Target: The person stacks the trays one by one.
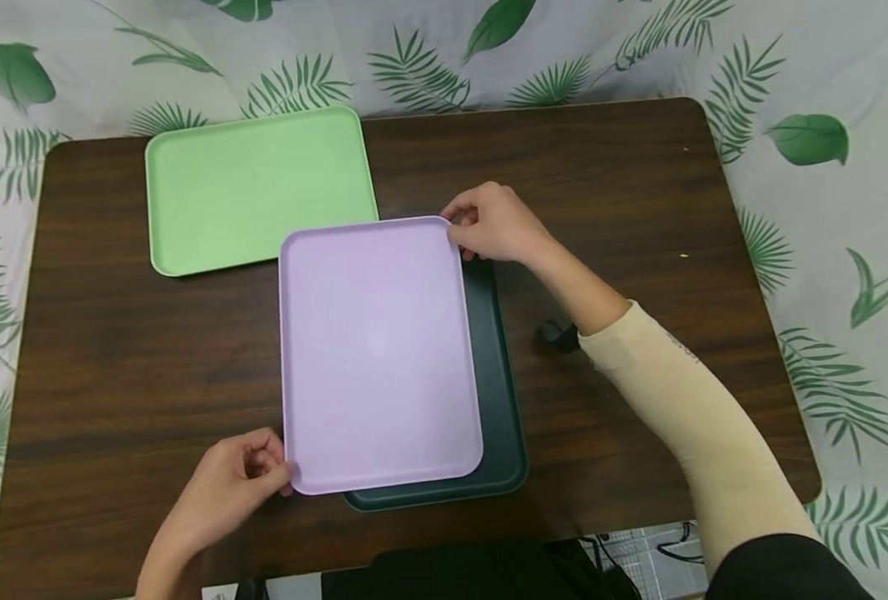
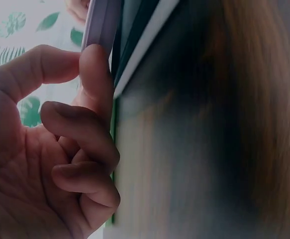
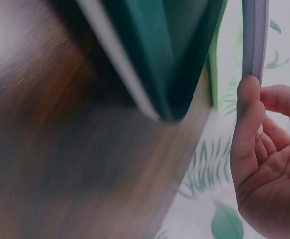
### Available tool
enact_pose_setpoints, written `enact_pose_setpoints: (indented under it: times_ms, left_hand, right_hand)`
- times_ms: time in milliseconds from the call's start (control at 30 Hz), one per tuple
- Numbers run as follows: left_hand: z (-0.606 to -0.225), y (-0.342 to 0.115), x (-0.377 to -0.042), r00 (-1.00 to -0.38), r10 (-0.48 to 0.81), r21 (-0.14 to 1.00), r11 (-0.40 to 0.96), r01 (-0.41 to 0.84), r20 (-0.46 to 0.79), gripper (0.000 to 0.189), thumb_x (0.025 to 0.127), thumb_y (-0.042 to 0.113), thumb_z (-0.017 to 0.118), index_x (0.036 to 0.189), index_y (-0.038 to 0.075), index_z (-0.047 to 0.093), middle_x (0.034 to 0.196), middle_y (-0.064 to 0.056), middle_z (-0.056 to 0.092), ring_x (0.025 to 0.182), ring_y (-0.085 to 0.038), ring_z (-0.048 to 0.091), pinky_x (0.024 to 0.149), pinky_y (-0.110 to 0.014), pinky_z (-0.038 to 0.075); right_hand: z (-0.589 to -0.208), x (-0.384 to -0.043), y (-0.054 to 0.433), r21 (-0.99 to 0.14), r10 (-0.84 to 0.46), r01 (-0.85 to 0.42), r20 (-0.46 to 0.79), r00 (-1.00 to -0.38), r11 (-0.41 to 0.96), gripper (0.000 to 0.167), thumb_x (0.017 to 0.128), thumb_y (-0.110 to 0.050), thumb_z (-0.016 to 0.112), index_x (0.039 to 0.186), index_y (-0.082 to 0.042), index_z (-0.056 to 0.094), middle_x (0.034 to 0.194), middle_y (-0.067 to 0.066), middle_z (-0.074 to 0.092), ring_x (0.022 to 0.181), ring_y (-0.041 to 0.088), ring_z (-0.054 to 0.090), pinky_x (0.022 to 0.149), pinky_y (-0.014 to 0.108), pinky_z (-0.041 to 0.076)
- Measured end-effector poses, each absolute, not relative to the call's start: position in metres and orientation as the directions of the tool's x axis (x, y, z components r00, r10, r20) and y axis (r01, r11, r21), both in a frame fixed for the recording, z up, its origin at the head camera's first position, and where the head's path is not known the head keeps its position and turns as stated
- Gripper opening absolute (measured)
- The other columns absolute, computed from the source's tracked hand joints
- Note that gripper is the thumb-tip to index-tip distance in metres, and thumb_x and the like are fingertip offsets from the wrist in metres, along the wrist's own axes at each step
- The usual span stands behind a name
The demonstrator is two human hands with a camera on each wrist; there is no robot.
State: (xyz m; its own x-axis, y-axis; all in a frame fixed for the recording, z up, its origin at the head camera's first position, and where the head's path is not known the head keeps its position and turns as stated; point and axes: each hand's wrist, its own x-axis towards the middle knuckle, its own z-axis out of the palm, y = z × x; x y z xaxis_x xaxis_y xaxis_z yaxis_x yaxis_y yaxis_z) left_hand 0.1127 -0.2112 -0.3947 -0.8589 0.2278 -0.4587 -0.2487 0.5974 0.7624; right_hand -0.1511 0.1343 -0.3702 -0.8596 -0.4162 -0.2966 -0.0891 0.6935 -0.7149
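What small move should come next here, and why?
Probably ease the purple tray rightward: the left hand and right hand pinch opposite corners, the wrist views show it raised off the dark tray, whose right side sticks out beyond it.

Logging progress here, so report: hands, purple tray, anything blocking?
Left hand, right hand pinching purple tray, diagonal corners. Tray raised above dark green tray. No obstruction visible.

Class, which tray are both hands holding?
The lilac tray: left hand and right hand pinch its opposite corners; neither grips the light-green tray or dark-green tray.
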Motion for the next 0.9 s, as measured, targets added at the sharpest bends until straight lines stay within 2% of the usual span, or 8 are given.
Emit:
enact_pose_setpoints:
  times_ms: [167,433,900]
  left_hand:
    - [-0.396,-0.194,0.112,-0.838,0.281,0.776,0.585,-0.236,-0.467,0.015,0.085,0.005,0.071,0.077,0.011,0.060,0.062,0.008,0.061,0.056,-0.014,0.060,0.049,-0.025,0.042]
    - [-0.400,-0.172,0.111,-0.793,0.358,0.761,0.620,-0.191,-0.492,0.021,0.083,0.008,0.069,0.069,0.018,0.057,0.057,0.011,0.058,0.044,-0.004,0.041,0.042,-0.022,0.031]
    - [-0.412,-0.158,0.113,-0.772,0.375,0.737,0.654,-0.173,-0.514,0.024,0.082,0.011,0.068,0.064,0.021,0.057,0.054,0.013,0.057,0.043,-0.004,0.043,0.043,-0.022,0.031]
  right_hand:
    - [-0.370,-0.146,0.156,-0.707,-0.412,-0.077,-0.317,-0.854,0.704,0.025,0.094,-0.015,0.061,0.116,-0.008,0.070,0.071,0.010,0.067,0.062,0.027,0.066,0.052,0.032,0.047]
    - [-0.372,-0.139,0.175,-0.710,-0.408,-0.057,-0.336,-0.849,0.702,0.027,0.092,-0.013,0.059,0.116,-0.007,0.070,0.070,0.010,0.068,0.063,0.034,0.066,0.052,0.031,0.049]
    - [-0.379,-0.136,0.181,-0.694,-0.411,-0.057,-0.356,-0.840,0.718,0.025,0.092,-0.013,0.062,0.114,-0.007,0.071,0.069,0.008,0.067,0.062,0.032,0.066,0.054,0.031,0.050]
